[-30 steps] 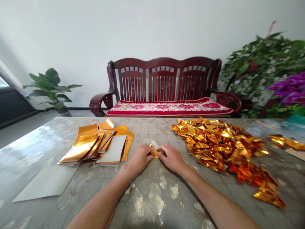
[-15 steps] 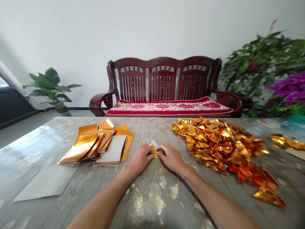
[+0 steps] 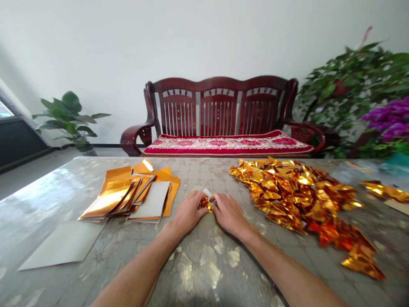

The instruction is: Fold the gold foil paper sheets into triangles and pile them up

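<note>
Between my two hands, low over the middle of the table, is a small partly folded sheet of gold foil paper with a pale back. My left hand pinches its left side, thumb and fingers closed. On the other side my right hand has its fingers curled and closed on the paper. Much of the sheet is hidden behind the fingers. To the left lies a loose stack of flat gold foil sheets, some with the pale side up. A heap of folded gold foil pieces spreads to the right.
A single pale sheet lies at the left front of the table. Clear plastic wrapping and more foil rest at the right edge. Beyond the table stand a wooden bench, a potted plant and purple flowers.
Less of the pale side shows and more crumpled gold is visible between the fingers. Both hands stay in nearly the same place, the right one's fingers slightly further over the paper.
</note>
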`<state>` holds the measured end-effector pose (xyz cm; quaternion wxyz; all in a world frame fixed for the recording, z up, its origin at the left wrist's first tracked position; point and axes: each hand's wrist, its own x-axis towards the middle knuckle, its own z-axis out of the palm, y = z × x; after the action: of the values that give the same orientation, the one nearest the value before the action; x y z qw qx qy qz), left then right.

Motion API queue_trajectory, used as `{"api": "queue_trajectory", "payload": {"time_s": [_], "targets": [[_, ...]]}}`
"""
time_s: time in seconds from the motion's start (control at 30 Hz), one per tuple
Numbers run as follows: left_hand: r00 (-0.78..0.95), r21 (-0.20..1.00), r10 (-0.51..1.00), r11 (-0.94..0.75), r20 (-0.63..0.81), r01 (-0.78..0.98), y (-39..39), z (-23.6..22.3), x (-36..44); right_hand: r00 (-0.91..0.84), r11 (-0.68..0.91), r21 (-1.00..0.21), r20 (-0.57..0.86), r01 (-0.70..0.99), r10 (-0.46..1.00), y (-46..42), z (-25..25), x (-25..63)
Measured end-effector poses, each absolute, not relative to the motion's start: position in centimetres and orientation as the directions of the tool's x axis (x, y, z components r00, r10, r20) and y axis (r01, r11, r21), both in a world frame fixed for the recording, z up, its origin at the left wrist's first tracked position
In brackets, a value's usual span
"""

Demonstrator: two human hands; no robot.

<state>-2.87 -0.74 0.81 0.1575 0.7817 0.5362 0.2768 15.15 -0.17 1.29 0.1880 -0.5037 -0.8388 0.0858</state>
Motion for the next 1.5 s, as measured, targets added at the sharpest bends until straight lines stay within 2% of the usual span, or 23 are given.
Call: {"api": "queue_trajectory", "payload": {"time_s": [0.2, 0.33, 0.6, 0.8, 0.93, 1.07, 1.2, 1.33, 1.5], "targets": [[0.35, 0.554, 0.899, -0.437, 0.263, 0.709, -0.7, 1.5, -3.0, -0.417, 0.48, -0.316, 0.248, 0.818, 0.875, 0.2, 1.5, 15.6], [0.351, 0.527, 0.908, -0.419, 0.229, 0.739, -0.9, 1.8, -3.0, -0.389, 0.454, -0.278, 0.258, 0.847, 0.884, 0.9, 1.7, 16.5], [0.397, 0.336, 0.874, -0.477, 0.28, 0.812, -1.5, 1.4, -2.9, -0.423, 0.485, -0.247, 0.266, 0.839, 0.866, 0.3, 1.5, 16.5], [0.431, 0.227, 0.883, -0.465, 0.185, 0.856, -2.9, 1.8, -1.9, -0.415, 0.492, -0.351, 0.275, 0.797, 0.867, 0.4, 1.3, 16.9], [0.441, 0.177, 0.882, -0.467, 0.166, 0.867, -4.4, 1.8, -1.1, -0.421, 0.495, -0.346, 0.27, 0.797, 0.866, 0.4, 1.4, 17.1], [0.433, 0.218, 0.878, -0.472, 0.207, 0.854, -5.1, 2.0, -1.1, -0.456, 0.528, -0.301, 0.279, 0.794, 0.845, 0.4, 1.6, 17.1], [0.444, 0.343, 0.868, -0.497, 0.223, 0.797, -4.2, 2.1, -2.0, -0.481, 0.543, -0.337, 0.254, 0.769, 0.839, 0.9, 1.8, 17.4], [0.27, 0.485, 0.94, -0.338, 0.207, 0.806, -2.4, 1.4, -2.8, -0.459, 0.51, -0.398, 0.224, 0.762, 0.86, 1.4, 1.6, 17.6], [0.117, 0.548, 0.971, -0.214, 0.207, 0.809, -0.9, 0.9, -2.6, -0.416, 0.489, -0.412, 0.258, 0.769, 0.872, 1.9, 1.4, 17.7]]}}
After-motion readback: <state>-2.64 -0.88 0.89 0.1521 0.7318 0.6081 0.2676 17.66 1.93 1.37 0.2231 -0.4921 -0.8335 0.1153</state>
